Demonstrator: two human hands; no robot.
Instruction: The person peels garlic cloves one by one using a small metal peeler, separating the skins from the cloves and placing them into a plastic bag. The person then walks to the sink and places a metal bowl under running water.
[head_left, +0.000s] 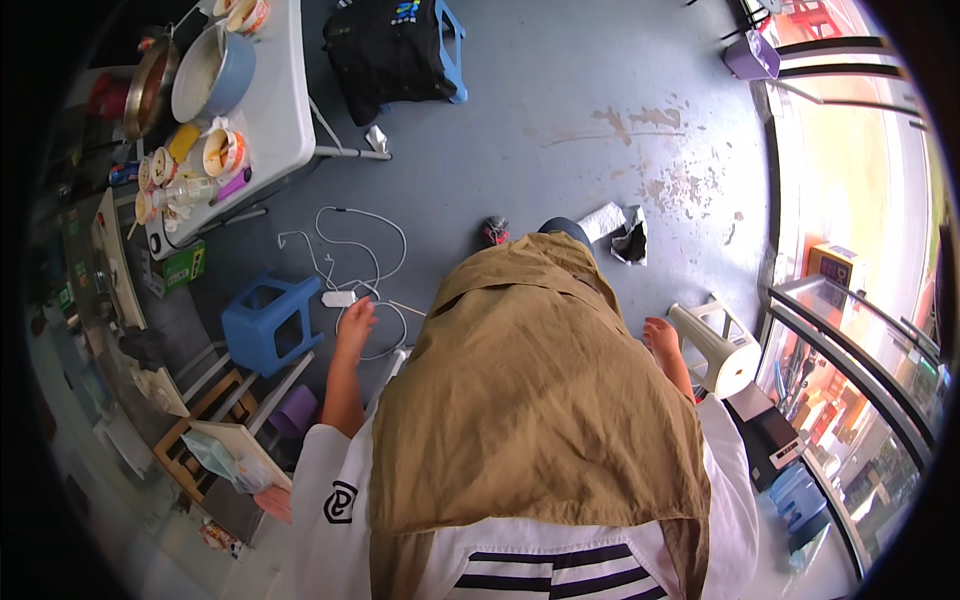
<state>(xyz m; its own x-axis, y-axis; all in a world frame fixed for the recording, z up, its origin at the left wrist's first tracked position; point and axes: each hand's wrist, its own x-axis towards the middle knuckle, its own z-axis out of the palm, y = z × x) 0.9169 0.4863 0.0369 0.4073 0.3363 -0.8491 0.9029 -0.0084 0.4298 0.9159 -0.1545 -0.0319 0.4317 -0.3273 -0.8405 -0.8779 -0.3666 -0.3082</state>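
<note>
My left hand (357, 318) hangs at my left side, fingers loosely curled and nothing in them. In the picture it borders a white power strip (339, 299) on the floor, whose white cable (403, 238) lies in loops. A blue plastic stool (268, 322) lies tipped beside it. On the other side my right hand (661, 334) hangs empty, fingers slightly bent, near a cream plastic stool (721, 349) that looks tipped. I wear a brown apron (540, 390) over a white shirt. One dark shoe tip (564, 223) shows beyond its lower edge.
A crumpled silver bag (631, 236) and a small red-and-black item (495, 229) lie ahead on the grey floor. Left, a white folding table (281, 112) holds a blue pot (229, 71), a steel pan (150, 90) and paper bowls. A black-draped blue stool (386, 56) stands ahead; glass cabinets (847, 360) line the right.
</note>
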